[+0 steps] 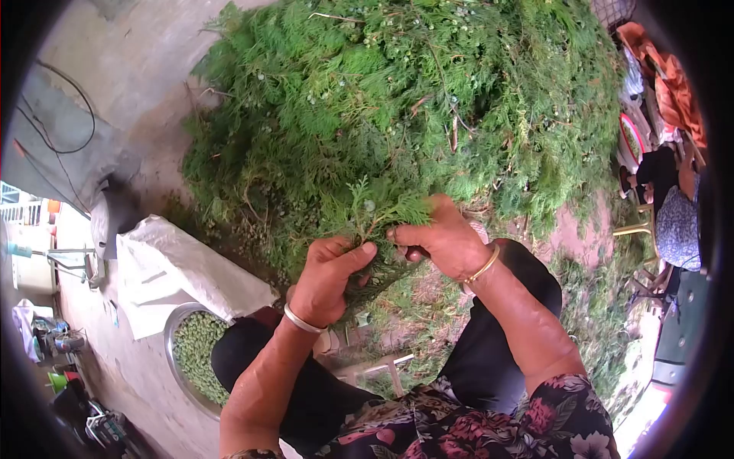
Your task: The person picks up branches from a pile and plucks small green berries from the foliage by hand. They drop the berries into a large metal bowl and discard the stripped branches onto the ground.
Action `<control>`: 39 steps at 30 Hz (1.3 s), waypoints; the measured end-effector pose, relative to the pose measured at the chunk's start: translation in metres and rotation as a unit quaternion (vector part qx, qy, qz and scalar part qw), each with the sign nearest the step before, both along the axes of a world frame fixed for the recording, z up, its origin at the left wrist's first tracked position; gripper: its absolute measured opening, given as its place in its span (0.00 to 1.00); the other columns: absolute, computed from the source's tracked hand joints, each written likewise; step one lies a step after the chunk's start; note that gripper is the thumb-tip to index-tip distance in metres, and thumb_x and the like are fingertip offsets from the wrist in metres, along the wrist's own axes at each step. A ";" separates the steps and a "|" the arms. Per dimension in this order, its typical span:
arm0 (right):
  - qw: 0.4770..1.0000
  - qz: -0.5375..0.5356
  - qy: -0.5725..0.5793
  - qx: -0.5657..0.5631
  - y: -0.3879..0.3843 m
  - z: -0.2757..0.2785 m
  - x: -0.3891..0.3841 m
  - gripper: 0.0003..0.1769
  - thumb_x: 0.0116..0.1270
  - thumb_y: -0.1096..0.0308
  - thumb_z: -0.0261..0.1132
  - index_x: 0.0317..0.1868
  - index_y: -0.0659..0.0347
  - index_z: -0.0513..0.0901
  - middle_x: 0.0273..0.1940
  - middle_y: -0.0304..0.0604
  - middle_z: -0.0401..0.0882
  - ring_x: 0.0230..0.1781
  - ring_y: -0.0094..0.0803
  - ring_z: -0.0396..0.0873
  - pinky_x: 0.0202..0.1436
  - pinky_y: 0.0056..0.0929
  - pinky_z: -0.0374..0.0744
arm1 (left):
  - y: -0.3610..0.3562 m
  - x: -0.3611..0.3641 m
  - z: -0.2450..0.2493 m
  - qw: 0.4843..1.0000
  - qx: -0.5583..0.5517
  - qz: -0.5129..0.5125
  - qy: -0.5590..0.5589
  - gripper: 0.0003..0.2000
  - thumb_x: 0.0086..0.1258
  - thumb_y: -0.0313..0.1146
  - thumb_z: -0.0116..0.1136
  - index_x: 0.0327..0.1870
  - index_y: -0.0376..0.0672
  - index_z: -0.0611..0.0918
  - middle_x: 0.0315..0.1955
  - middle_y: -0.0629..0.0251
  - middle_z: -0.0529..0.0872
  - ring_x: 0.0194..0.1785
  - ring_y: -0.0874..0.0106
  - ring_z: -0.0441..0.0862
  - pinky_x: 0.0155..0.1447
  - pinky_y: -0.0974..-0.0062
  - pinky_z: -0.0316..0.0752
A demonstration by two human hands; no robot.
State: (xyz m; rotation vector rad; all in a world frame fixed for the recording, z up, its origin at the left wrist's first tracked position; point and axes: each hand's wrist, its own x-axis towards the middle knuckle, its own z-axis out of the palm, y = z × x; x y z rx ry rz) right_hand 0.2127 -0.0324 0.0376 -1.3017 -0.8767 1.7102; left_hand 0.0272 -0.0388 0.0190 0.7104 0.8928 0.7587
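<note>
A small green sprig (375,218) with a pale round cone on it stands up between my two hands, in front of a large heap of leafy green branches (397,99). My left hand (332,275), with a silver bangle at the wrist, is closed on the lower part of the sprig, thumb against the bent fingers. To the right, my right hand (440,239), with a gold bangle, has its thumb and fingers pinched together beside the sprig's right side. What those fingertips hold, if anything, is too small to make out.
A metal basin (170,336) of small green cones stands at the lower left beside a white sack (180,264). Another person (677,218) sits at the far right near orange cloth (665,84). Loose greenery lies on the floor around my knees.
</note>
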 end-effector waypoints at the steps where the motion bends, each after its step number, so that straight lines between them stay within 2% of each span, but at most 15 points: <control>1: 1.000 0.001 0.000 -0.001 0.000 0.000 -0.001 0.04 0.55 0.76 0.67 0.27 0.67 0.80 0.21 0.36 0.78 0.18 0.20 0.72 0.19 0.18 0.69 | -0.001 0.001 0.000 1.000 0.011 -0.007 0.020 0.06 0.66 0.28 0.58 0.30 0.37 0.81 0.23 0.75 0.79 0.23 0.84 0.69 0.28 0.83 0.62; 3: 0.999 -0.044 0.009 0.018 0.000 0.000 -0.002 0.03 0.54 0.77 0.68 0.28 0.65 0.81 0.21 0.36 0.78 0.17 0.19 0.71 0.18 0.19 0.68 | -0.002 0.002 0.005 0.999 0.020 -0.010 0.030 0.06 0.66 0.29 0.58 0.30 0.37 0.81 0.22 0.75 0.78 0.23 0.84 0.68 0.28 0.83 0.62; 7: 1.000 -0.004 0.002 0.025 0.001 -0.002 0.002 0.03 0.54 0.76 0.68 0.28 0.65 0.81 0.23 0.36 0.79 0.20 0.19 0.73 0.22 0.19 0.70 | -0.003 0.001 0.003 0.996 0.056 -0.020 0.073 0.09 0.66 0.31 0.59 0.25 0.39 0.79 0.21 0.74 0.76 0.23 0.84 0.68 0.27 0.83 0.63; 10: 0.990 0.006 -0.098 0.100 -0.001 -0.008 -0.001 0.05 0.54 0.76 0.68 0.31 0.67 0.81 0.28 0.37 0.82 0.24 0.21 0.76 0.29 0.23 0.75 | -0.006 0.007 0.008 0.994 0.068 0.042 0.075 0.11 0.67 0.32 0.58 0.23 0.39 0.77 0.19 0.76 0.74 0.22 0.84 0.67 0.27 0.83 0.62; 12: 0.913 -0.022 -0.229 0.337 -0.002 -0.032 -0.003 0.09 0.52 0.76 0.67 0.34 0.69 0.80 0.32 0.42 0.84 0.29 0.25 0.77 0.37 0.27 0.76 | -0.005 0.008 0.012 0.993 0.062 0.054 0.088 0.12 0.67 0.32 0.59 0.22 0.40 0.77 0.18 0.77 0.72 0.21 0.84 0.66 0.26 0.83 0.62; 19: 0.874 -0.005 -0.375 0.310 -0.006 -0.040 0.000 0.11 0.50 0.76 0.64 0.35 0.71 0.79 0.30 0.52 0.82 0.29 0.33 0.80 0.37 0.32 0.77 | -0.006 0.003 0.005 0.964 0.158 0.002 0.212 0.11 0.64 0.30 0.60 0.21 0.40 0.77 0.16 0.80 0.69 0.20 0.88 0.62 0.23 0.83 0.57; 22: 0.930 -0.066 -0.305 0.195 0.000 -0.034 0.000 0.09 0.51 0.78 0.61 0.34 0.72 0.78 0.28 0.54 0.81 0.27 0.35 0.79 0.35 0.34 0.77 | -0.005 0.006 0.007 0.955 0.177 0.022 0.236 0.09 0.62 0.27 0.60 0.21 0.39 0.77 0.16 0.81 0.69 0.21 0.88 0.61 0.23 0.83 0.56; 25: 0.888 -0.111 -0.380 0.234 0.015 -0.015 0.018 0.07 0.53 0.79 0.59 0.33 0.73 0.77 0.28 0.52 0.81 0.24 0.31 0.77 0.28 0.30 0.75 | -0.005 0.000 0.002 0.965 0.172 0.053 0.189 0.08 0.60 0.25 0.61 0.21 0.38 0.77 0.16 0.82 0.69 0.21 0.88 0.60 0.23 0.82 0.55; 26: 0.959 -0.148 -0.200 0.137 0.014 -0.002 0.021 0.07 0.54 0.80 0.59 0.34 0.73 0.77 0.28 0.50 0.81 0.23 0.28 0.76 0.25 0.25 0.73 | -0.005 -0.002 0.003 0.965 0.171 0.056 0.191 0.08 0.60 0.25 0.61 0.21 0.38 0.77 0.16 0.82 0.69 0.21 0.88 0.60 0.23 0.82 0.55; 27: 0.984 -0.177 -0.011 0.031 0.014 0.004 0.023 0.07 0.55 0.80 0.58 0.35 0.73 0.77 0.28 0.48 0.80 0.23 0.25 0.75 0.22 0.21 0.71 | -0.005 -0.003 0.004 0.956 0.183 0.063 0.222 0.07 0.60 0.25 0.61 0.22 0.37 0.78 0.17 0.82 0.70 0.22 0.89 0.61 0.24 0.83 0.56; 28: 0.984 -0.170 0.033 0.032 0.013 0.002 0.026 0.08 0.57 0.79 0.58 0.38 0.73 0.77 0.30 0.45 0.80 0.23 0.21 0.75 0.21 0.15 0.69 | -0.004 -0.004 0.005 0.945 0.196 0.070 0.251 0.06 0.59 0.24 0.61 0.23 0.36 0.79 0.18 0.82 0.70 0.23 0.89 0.61 0.24 0.83 0.57; 32: 0.990 -0.122 0.064 0.032 0.013 0.013 0.026 0.08 0.56 0.76 0.63 0.36 0.72 0.77 0.28 0.43 0.80 0.21 0.21 0.73 0.19 0.17 0.69 | -0.001 -0.006 -0.005 0.908 0.270 0.054 0.315 0.04 0.59 0.23 0.60 0.26 0.34 0.79 0.17 0.80 0.72 0.23 0.88 0.62 0.25 0.84 0.58; 35: 0.997 -0.060 -0.013 0.044 0.011 0.009 0.024 0.12 0.53 0.71 0.70 0.34 0.70 0.80 0.26 0.41 0.79 0.20 0.19 0.73 0.19 0.17 0.69 | -0.004 -0.004 -0.001 0.885 0.304 0.042 0.351 0.03 0.58 0.23 0.61 0.27 0.33 0.79 0.16 0.78 0.72 0.24 0.87 0.62 0.25 0.83 0.60; 37: 0.972 0.017 -0.218 0.089 0.008 0.015 0.016 0.14 0.50 0.67 0.74 0.32 0.67 0.82 0.25 0.40 0.79 0.20 0.19 0.73 0.20 0.17 0.70 | -0.006 -0.002 0.000 0.874 0.327 0.056 0.355 0.04 0.57 0.23 0.61 0.26 0.33 0.79 0.16 0.75 0.72 0.23 0.86 0.63 0.25 0.81 0.61; 39: 0.969 0.031 -0.235 0.074 0.006 0.005 0.012 0.15 0.49 0.65 0.75 0.33 0.67 0.83 0.24 0.42 0.79 0.20 0.20 0.73 0.22 0.20 0.72 | -0.008 0.002 0.005 0.881 0.320 0.059 0.343 0.04 0.57 0.23 0.62 0.27 0.33 0.79 0.16 0.74 0.73 0.23 0.86 0.63 0.25 0.81 0.62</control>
